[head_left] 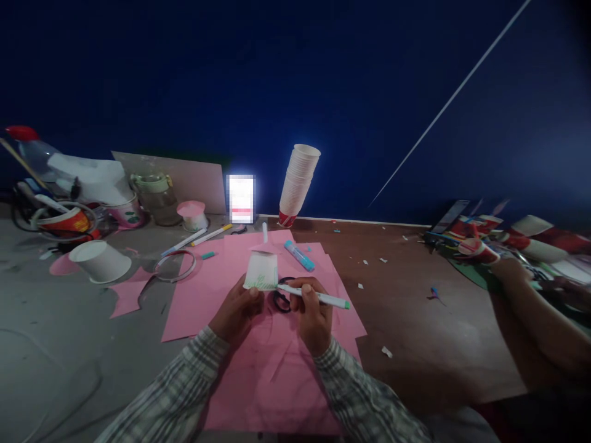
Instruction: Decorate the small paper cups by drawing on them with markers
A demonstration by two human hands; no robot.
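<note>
My left hand [242, 307] is closed on a small white paper cup [261, 269], tilted, with green marks drawn along its lower part. My right hand [314, 314] grips a white marker [330, 299] with a green end, its other end touching the cup's right edge. Under the hands lie sheets of pink paper [268, 381]. Between the hands, black scissors [282, 301] show only their handles; the rest is hidden. Just beyond, a blue glue stick [299, 255] lies on the pink paper.
A tall leaning stack of paper cups [300, 178] stands at the back. Leftward are a white cup [101, 261], a tape ring [175, 266], markers [211, 235], a pink-topped cup [192, 216] and a jar [156, 200]. Another person's arm [530, 301] reaches in at right, among red cups [478, 249].
</note>
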